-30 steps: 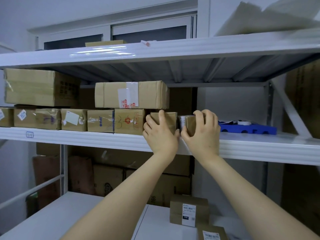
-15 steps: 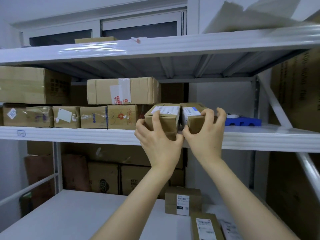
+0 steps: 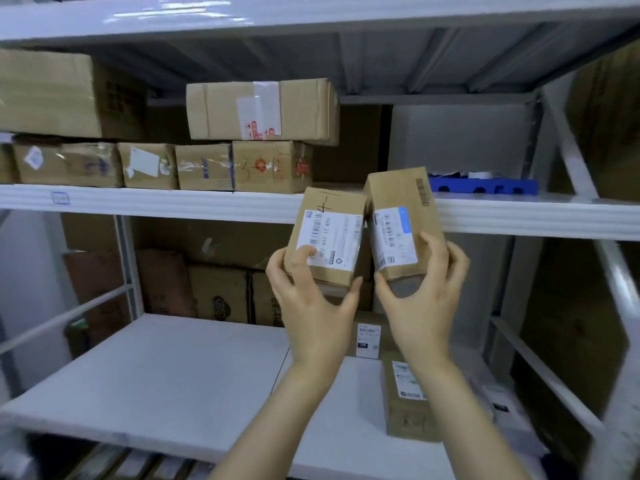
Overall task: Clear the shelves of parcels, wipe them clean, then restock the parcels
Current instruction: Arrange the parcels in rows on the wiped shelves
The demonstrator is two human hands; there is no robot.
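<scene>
Left hand (image 3: 311,306) grips 1 small parcel (image 3: 327,237), right hand (image 3: 426,299) a 2nd parcel (image 3: 401,223), both long-axis up, apparently touching, just off the middle shelf (image 3: 173,202) edge; lower shelf (image 3: 156,368) lies straight below, right hand nearer its 2 parcels (image 3: 408,400).

The lower shelf (image 3: 156,368) has lots of bare room on its left side, but small parcels (image 3: 407,400) sit on its right side. On the middle shelf (image 3: 156,202), a row of boxes (image 3: 204,166) fills the left. A gap lies between them and the blue tray (image 3: 485,187).
</scene>
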